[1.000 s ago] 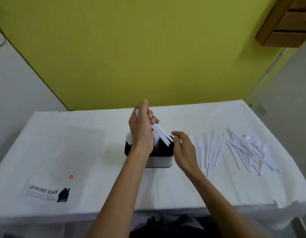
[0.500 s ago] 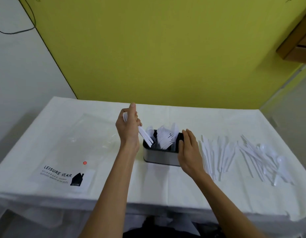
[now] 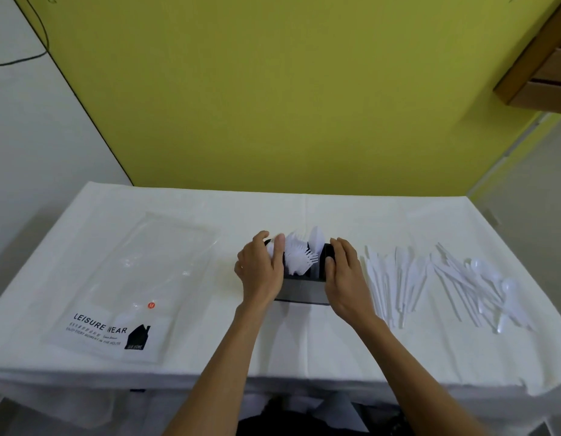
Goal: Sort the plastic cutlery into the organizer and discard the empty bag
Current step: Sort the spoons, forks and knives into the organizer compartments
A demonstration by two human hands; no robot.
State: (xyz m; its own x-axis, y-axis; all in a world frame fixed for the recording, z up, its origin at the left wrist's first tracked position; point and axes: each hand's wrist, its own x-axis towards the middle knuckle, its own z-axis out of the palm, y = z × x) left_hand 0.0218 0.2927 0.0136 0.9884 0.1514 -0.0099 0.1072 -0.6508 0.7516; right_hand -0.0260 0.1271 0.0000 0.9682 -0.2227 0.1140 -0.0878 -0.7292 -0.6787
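Organizer (image 3: 304, 291) stands mid-tabletop, white forks (image 3: 299, 258) upright in it. Right hand (image 3: 346, 278) grips its right end, thumb over the rim. Left hand (image 3: 260, 272) is at the left end, thumb and fingers pinching white cutlery pieces (image 3: 273, 247). Loose knives (image 3: 395, 278) and spoons (image 3: 493, 287) lie toward the right edge; the clear empty bag (image 3: 131, 278) lies flat near the left edge.

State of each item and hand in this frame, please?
organizer: upright, partly filled with forks.
bag: flat on table, looks empty.
loose cutlery: two piles on table, right of organizer.
left hand: grips organizer's left end.
right hand: grips organizer's right end.
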